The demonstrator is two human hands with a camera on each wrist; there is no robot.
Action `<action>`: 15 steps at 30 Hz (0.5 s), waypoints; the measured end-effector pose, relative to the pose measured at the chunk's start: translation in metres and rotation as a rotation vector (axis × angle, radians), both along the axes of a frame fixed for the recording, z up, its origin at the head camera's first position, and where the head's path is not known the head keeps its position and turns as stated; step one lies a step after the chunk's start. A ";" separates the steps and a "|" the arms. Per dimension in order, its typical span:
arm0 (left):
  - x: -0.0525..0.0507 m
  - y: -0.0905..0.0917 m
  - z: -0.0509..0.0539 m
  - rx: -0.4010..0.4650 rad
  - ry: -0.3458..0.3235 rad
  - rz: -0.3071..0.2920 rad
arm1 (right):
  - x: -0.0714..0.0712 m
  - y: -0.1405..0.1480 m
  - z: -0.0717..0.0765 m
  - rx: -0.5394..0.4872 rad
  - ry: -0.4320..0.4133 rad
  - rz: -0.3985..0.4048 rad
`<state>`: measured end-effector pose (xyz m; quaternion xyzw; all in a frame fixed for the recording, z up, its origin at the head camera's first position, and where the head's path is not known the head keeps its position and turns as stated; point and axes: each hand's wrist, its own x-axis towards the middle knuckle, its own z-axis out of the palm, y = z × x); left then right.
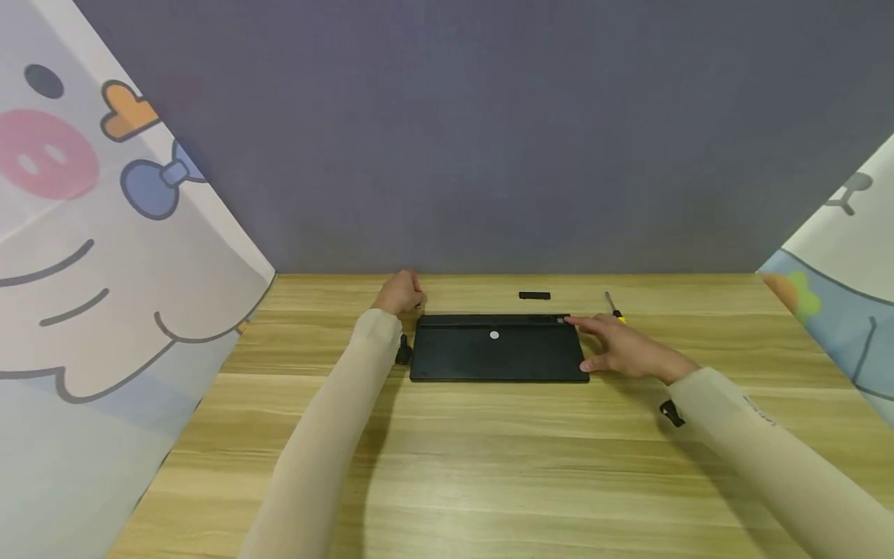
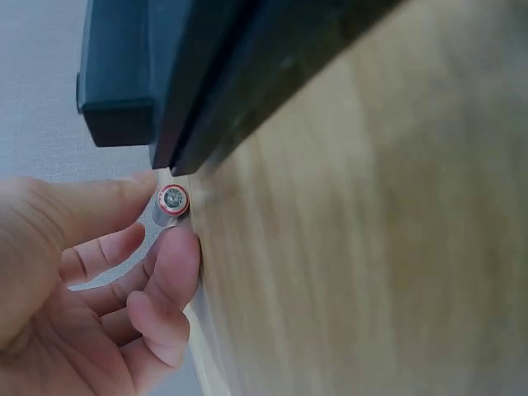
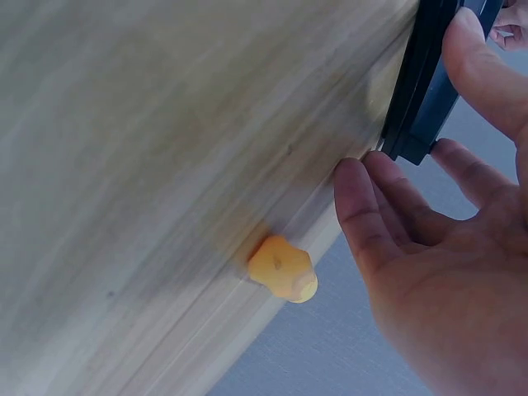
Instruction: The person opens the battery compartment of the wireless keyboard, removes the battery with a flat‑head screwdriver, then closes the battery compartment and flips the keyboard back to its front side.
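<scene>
A black keyboard-like slab lies on the table, with a raised bar along its far edge and a round white sticker. An opening with a small pale part shows near the bar's right end. Beyond the slab's far left corner, my left hand pinches a small battery between thumb and fingers; its round end faces the left wrist camera. My right hand rests against the slab's right end, fingers extended, one fingertip at the bar and the thumb at the side edge.
A small black strip lies behind the slab. To the right is a screwdriver with a yellow and black handle. Small black objects lie left of the slab and beside the right sleeve. A grey panel stands behind the table.
</scene>
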<state>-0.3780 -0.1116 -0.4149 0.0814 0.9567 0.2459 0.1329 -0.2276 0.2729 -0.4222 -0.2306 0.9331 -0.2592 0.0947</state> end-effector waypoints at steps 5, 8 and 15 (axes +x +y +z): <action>0.005 -0.008 0.003 0.031 0.040 0.008 | 0.000 -0.003 0.001 -0.005 -0.005 -0.001; 0.009 -0.015 0.006 0.035 0.051 0.006 | 0.000 -0.003 0.000 -0.010 -0.004 0.004; 0.028 -0.027 0.017 0.025 0.109 -0.142 | 0.000 0.003 -0.001 -0.018 0.036 0.023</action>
